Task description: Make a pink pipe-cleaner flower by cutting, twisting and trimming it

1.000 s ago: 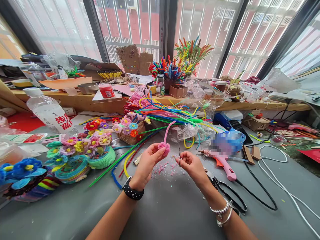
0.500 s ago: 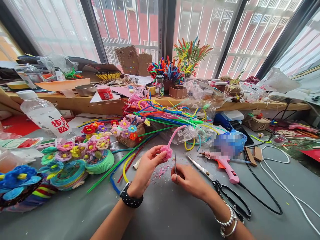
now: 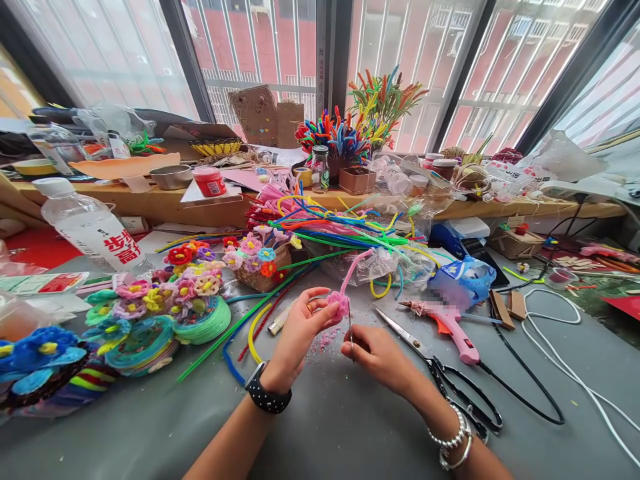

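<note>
My left hand [image 3: 299, 331] pinches a pink pipe-cleaner flower [image 3: 340, 303] whose fuzzy stem curves up and to the right. My right hand [image 3: 380, 357] is closed on small thin scissors [image 3: 351, 331], their point up against the underside of the flower. Both hands hover over the grey table [image 3: 330, 427], above a scatter of pink fluff trimmings [image 3: 323, 341]. A black watch sits on my left wrist and silver bracelets on my right.
Large black-handled scissors [image 3: 440, 373] and a pink glue gun [image 3: 450, 328] lie right of my hands, with black and white cords [image 3: 550, 363]. Finished pipe-cleaner flowers [image 3: 165, 300], a water bottle [image 3: 93, 227] and a heap of coloured pipe cleaners [image 3: 340, 227] fill the left and centre.
My right hand has brought the small scissors left and up to the pink flower. The left hand has tilted the flower, so its stem now leans right.
</note>
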The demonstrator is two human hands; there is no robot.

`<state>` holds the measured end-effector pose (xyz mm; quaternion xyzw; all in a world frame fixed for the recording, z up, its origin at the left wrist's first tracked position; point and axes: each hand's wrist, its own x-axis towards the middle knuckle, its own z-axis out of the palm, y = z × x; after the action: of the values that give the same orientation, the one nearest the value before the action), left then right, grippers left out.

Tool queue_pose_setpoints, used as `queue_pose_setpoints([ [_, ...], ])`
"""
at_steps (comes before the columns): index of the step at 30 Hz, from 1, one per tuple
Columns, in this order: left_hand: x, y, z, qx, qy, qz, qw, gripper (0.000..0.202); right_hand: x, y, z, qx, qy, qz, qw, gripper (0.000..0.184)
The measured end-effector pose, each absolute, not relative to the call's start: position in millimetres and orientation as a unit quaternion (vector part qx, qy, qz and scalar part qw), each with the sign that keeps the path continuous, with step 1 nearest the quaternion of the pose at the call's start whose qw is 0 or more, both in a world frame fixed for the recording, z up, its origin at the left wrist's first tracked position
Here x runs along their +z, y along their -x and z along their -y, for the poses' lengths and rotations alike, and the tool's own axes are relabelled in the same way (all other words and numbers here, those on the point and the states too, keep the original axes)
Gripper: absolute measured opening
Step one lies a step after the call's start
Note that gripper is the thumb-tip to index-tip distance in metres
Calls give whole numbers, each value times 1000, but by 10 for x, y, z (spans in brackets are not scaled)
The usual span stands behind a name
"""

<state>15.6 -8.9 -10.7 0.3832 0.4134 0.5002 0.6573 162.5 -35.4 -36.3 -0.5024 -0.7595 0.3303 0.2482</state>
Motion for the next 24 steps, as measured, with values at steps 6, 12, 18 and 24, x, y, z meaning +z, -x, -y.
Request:
queue_pose_setpoints([
  [6,-121,-164,84,525,-362,-428,640,45,-443,-1549,341,312,516,747,279,53],
  [12,-133,-135,54,536,-386,-422,621,45,-482,-1562,313,311,513,739,306,50],
  [18,-101,-62,30,540,-416,-426,595,41,-440,-1648,285,336,509,733,300,52],
  [24,-75,15,2,565,-392,-424,589,38,-386,-1754,283,350,503,729,304,62],
])
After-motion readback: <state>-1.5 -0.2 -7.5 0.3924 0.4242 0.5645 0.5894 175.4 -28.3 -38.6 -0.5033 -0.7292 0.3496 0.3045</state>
